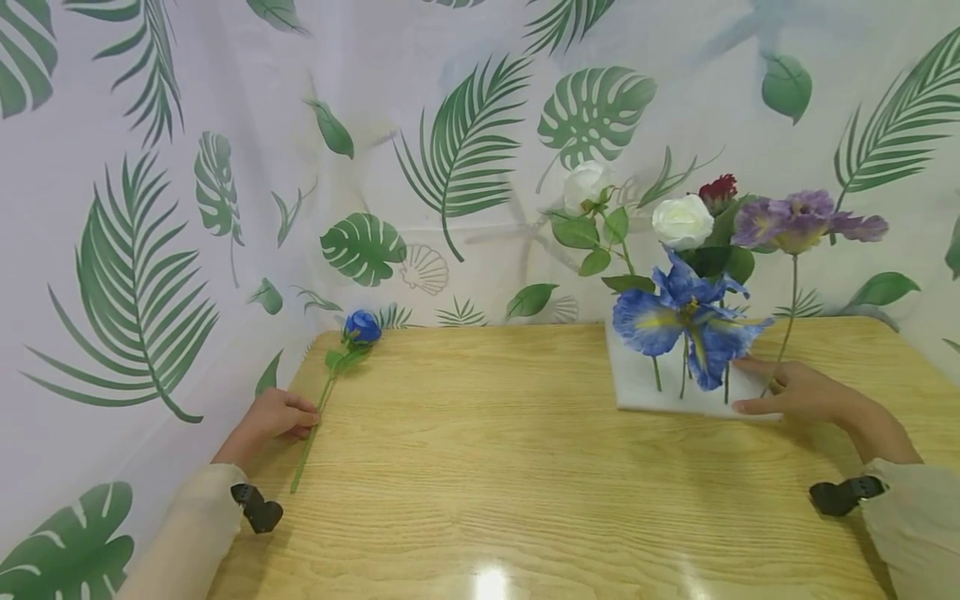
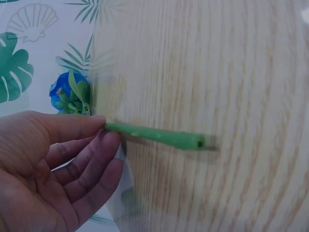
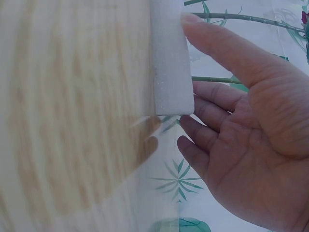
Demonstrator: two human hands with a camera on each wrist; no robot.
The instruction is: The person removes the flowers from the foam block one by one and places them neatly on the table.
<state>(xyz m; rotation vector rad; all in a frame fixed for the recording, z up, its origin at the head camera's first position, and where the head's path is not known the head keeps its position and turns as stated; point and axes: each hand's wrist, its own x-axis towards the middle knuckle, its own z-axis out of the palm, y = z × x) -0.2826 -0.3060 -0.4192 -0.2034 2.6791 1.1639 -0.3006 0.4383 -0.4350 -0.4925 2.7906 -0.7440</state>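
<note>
At the left of the table, my left hand (image 1: 277, 414) pinches the green stem of an artificial blue rose (image 1: 363, 326) between thumb and fingertips. The bloom points away toward the back edge, while the stem's cut end (image 2: 199, 141) reaches toward the front. My right hand (image 1: 813, 393) rests at the right end of a white foam block (image 1: 636, 390), thumb along its near edge and fingers extended around the end. Several stems stand upright in the foam: a blue iris (image 1: 686, 308), a purple iris (image 1: 798, 218), white roses (image 1: 682, 222) and a dark red flower (image 1: 718, 190).
The wooden table (image 1: 465, 467) stretches between the hands. Behind and to the left hangs a white curtain (image 1: 360, 150) printed with green leaves. A small black wrist camera (image 1: 257, 508) sits on the left sleeve, another wrist camera (image 1: 843, 496) on the right.
</note>
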